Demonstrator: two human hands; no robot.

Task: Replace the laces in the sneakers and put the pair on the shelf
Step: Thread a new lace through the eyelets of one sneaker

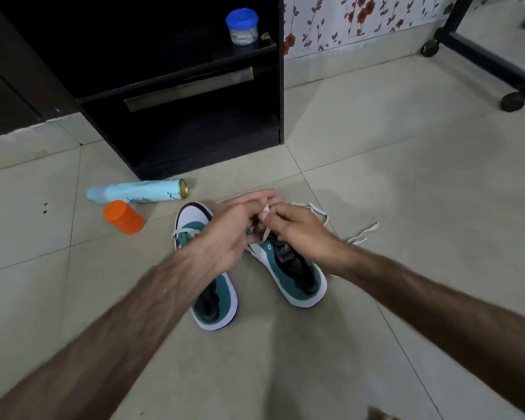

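Note:
Two teal-and-white sneakers stand on the tiled floor, toes away from me: the left sneaker (pixel 214 301) and the right sneaker (pixel 297 274). Both my hands meet above the right sneaker's front. My right hand (pixel 300 228) pinches a white lace (pixel 265 211) that rises from the shoe. My left hand (pixel 234 231) hovers against it with its fingers stretched over the lace; I cannot make out its grip. Loose white lace (pixel 361 234) trails on the floor to the right. The black shelf unit (pixel 212 125) stands beyond the shoes.
A light-blue spray can (pixel 140 192) lies on its side left of the shoes, with an orange-capped container (pixel 123 218) beside it. A blue-lidded jar (pixel 242 25) sits on the upper shelf. A black wheeled frame (pixel 497 68) stands at the far right.

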